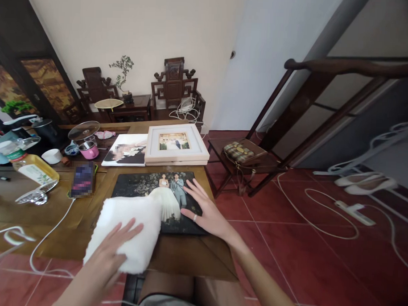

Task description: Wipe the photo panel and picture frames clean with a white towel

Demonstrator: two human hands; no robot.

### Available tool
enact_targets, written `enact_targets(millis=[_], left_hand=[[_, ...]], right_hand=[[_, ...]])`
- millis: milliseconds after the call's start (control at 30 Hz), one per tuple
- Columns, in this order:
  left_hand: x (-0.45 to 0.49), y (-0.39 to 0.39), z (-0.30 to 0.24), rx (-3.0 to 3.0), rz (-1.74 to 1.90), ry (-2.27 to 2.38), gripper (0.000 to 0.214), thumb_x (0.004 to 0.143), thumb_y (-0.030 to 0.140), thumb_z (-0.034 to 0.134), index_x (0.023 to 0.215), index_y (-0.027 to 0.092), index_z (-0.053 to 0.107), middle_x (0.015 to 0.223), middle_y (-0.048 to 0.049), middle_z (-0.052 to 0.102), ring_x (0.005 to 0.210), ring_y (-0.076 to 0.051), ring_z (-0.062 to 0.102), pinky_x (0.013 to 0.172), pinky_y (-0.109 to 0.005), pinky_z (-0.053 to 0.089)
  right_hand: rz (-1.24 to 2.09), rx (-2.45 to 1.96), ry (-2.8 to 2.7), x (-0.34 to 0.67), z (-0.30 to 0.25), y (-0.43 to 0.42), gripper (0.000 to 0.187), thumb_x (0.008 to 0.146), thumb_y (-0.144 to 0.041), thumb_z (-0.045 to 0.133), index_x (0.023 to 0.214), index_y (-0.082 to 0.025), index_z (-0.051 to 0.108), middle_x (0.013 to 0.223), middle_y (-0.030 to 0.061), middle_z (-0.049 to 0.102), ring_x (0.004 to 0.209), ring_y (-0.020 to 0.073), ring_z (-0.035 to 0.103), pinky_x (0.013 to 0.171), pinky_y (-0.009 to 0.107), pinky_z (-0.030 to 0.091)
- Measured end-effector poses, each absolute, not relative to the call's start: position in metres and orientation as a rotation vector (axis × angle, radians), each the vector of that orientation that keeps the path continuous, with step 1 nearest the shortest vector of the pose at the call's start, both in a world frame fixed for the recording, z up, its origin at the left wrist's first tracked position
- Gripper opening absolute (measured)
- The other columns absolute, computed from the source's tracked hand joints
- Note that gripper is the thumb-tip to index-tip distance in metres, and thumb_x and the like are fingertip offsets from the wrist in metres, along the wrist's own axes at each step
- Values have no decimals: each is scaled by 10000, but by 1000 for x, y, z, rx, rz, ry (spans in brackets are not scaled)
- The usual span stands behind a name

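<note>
My left hand [115, 248] lies flat with fingers spread on a white fluffy cloth [127, 230], which covers the left part of a dark wedding photo panel [162, 191] on the wooden table [54, 223]. My right hand [204, 209], a ring on one finger, rests open with fingers spread on the panel's right edge. Behind the panel lie another unframed photo print [125, 150] and a white-framed photo [176, 143] stacked on a second frame.
A phone [82, 179] with a white cable, a yellow tray [36, 169], a pink pot [89, 150], a bowl and bottles crowd the table's left. A dark wooden chair [253, 159] holding a plaid bag stands to the right. Cables and a power strip [354, 212] cross the red tile floor.
</note>
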State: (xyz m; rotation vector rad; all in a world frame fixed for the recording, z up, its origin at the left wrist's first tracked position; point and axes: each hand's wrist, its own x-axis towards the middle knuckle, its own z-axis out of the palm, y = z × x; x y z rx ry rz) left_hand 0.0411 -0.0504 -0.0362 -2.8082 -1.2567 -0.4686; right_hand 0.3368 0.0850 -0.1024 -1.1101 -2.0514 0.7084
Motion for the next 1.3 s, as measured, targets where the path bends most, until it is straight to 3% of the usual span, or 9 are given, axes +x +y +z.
enact_targets(millis=[233,367,467,667,867,1000,1133,1300], left_hand=[[6,42,-38,-2837,-498,-1337,243,924,138,421,1025,189,636,1483,-108,437,1428,-236,309,1131,-485,350],[-12,97,-44,-2804,-427,-1409,255,945,232,427,1025,164,660,1475,-129,443,1421,-274,318,1159,-521,262],[-15,108,-44,-2823,-377,-1411,272,955,266,426,1059,168,658,1501,-113,409,1454,-292,229,1159,-574,207],[6,49,-39,-2859,-393,-1387,235,931,141,422,841,160,638,1531,-99,360,1476,-261,151,1170,-571,187],[46,-29,-43,-2915,-415,-1361,258,807,8,475,608,162,531,1540,-86,341,1471,-286,165,1174,-581,190],[64,-45,-41,-2946,-453,-1400,256,772,-14,507,588,164,519,1547,-49,330,1468,-279,180,1196,-551,168],[64,-18,-34,-2954,-415,-1441,218,815,-2,490,749,162,617,1546,-74,333,1471,-252,178,1193,-530,192],[50,54,-27,-2996,-318,-1510,238,939,129,445,1036,182,655,1544,-81,338,1475,-249,161,1184,-542,180]], right_hand=[[723,-1088,-2077,335,-97,82,623,876,-462,586,1441,-251,430,1570,91,297,1480,258,134,1170,511,215],[728,-1098,-2073,335,-98,82,625,874,-477,585,1440,-261,432,1572,88,293,1479,262,137,1167,511,222],[731,-1099,-2066,336,-99,83,625,868,-486,592,1434,-267,441,1564,91,309,1477,266,146,1162,530,225],[730,-1125,-2060,336,-99,82,623,869,-506,585,1425,-260,450,1562,96,313,1478,258,150,1163,536,230],[722,-1120,-2058,338,-102,83,549,916,-466,521,1406,-223,476,1549,105,337,1478,237,152,1174,520,211],[735,-1116,-2040,339,-103,84,523,914,-447,531,1397,-252,487,1547,89,345,1476,240,162,1169,531,218],[749,-1109,-2024,339,-102,84,505,908,-438,543,1384,-273,502,1540,81,361,1473,243,174,1163,534,230],[751,-1108,-2025,338,-100,83,516,912,-456,531,1386,-254,500,1542,93,354,1473,242,173,1166,533,223]])
